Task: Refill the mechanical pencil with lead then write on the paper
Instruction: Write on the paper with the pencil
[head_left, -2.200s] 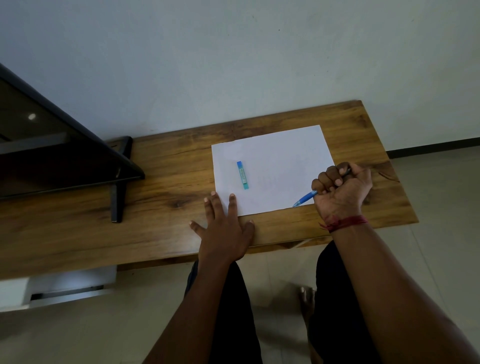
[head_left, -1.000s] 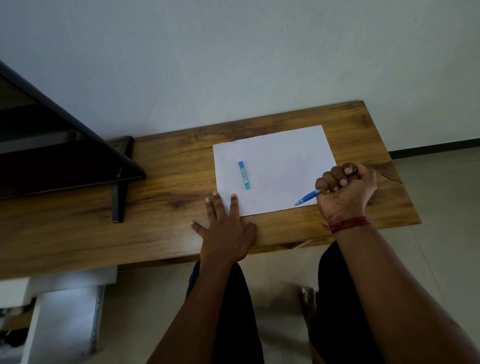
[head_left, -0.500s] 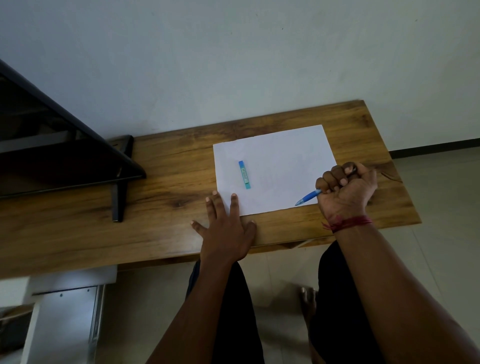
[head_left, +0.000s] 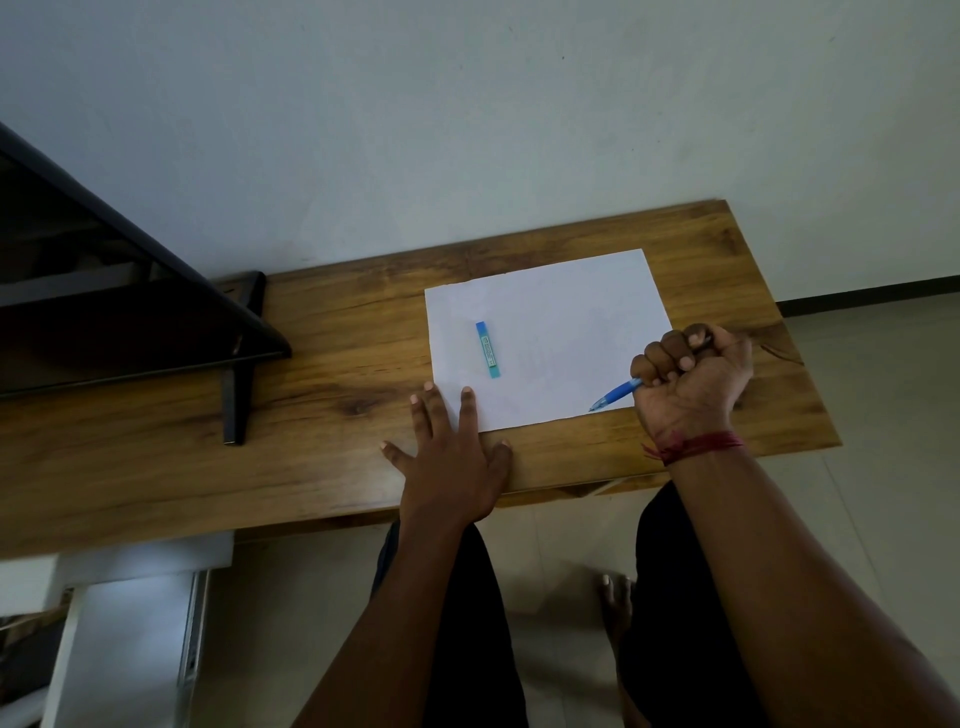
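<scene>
at the paper's right edge, right fingers (head_left: 667, 356): curled into a tight fist, clamped round the mechanical pencil (head_left: 616, 393).
mechanical pencil: blue; only its front end shows, poking out below the fist. it slants down and to the left, tip over the lower right part of the paper (head_left: 561, 322) — whether the tip touches the sheet cannot be told.
right hand (head_left: 693, 374): sits over the paper's right edge and the desk (head_left: 337, 457); a red thread (head_left: 698, 447) is wrapped round the wrist.
left fingers (head_left: 467, 415): straight and spread apart, holding nothing; some fingertips lie on the paper's lower left corner, the rest on bare wood.
left hand (head_left: 452, 462): palm down, flat on the desk near its front edge.
paper: a white sheet, flat on the right half of the desk, turned slightly.
lead case (head_left: 489, 349): a small blue and teal stick lying on the left part of the paper — beyond the left fingertips, touched by neither hand.
desk: brown wood grain, set against a pale wall.
black screen (head_left: 104, 322): at the left, its black stand foot (head_left: 236, 400) on the desk.
under the desk: dark trousers, a bare foot (head_left: 615, 597), a pale floor.
</scene>
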